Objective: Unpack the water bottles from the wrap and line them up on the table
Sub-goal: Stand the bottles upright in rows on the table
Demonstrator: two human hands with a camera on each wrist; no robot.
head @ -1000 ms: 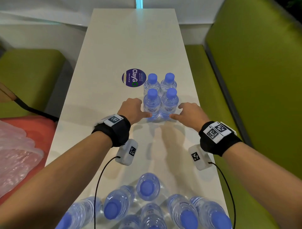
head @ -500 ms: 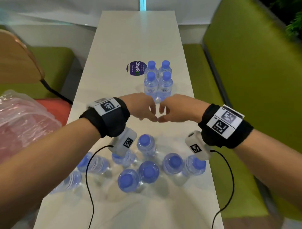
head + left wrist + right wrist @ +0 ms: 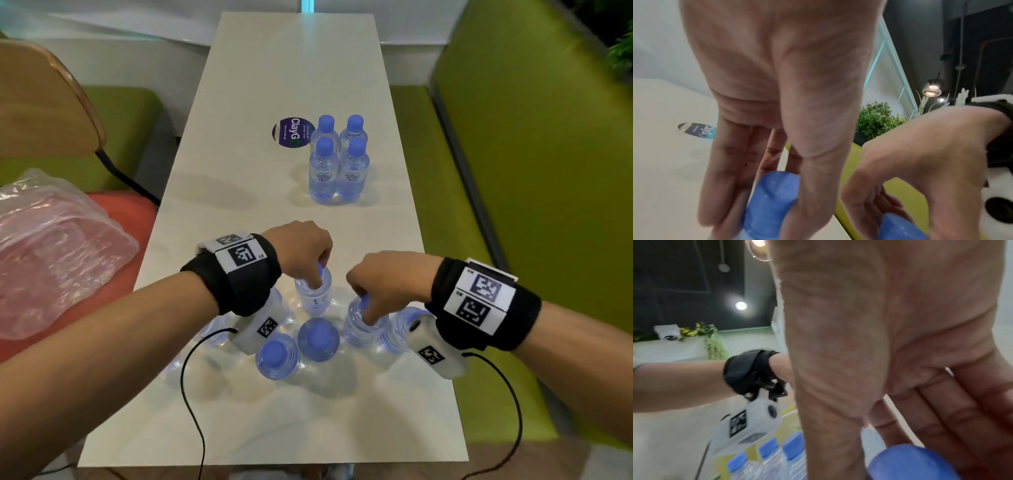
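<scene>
Several clear water bottles with blue caps stand loose on the near half of the white table (image 3: 239,102). My left hand (image 3: 317,274) pinches the blue cap (image 3: 774,201) of one upright bottle (image 3: 313,298) from above. My right hand (image 3: 366,308) grips the cap (image 3: 908,462) of a second bottle (image 3: 359,329) just to the right. Other loose bottles (image 3: 318,339) stand beneath my wrists, partly hidden by the wrist cameras. Farther up the table a tight two-by-two block of bottles (image 3: 337,164) stands upright.
A round purple ClayGo sticker (image 3: 289,132) lies left of the block. Crumpled clear plastic wrap (image 3: 51,246) sits on a red seat at the left. A wooden chair (image 3: 41,99) is at the far left, and a green bench (image 3: 513,171) runs along the right.
Both hands have drawn back from the far block of bottles to the near cluster. Each now holds a bottle cap from above.
</scene>
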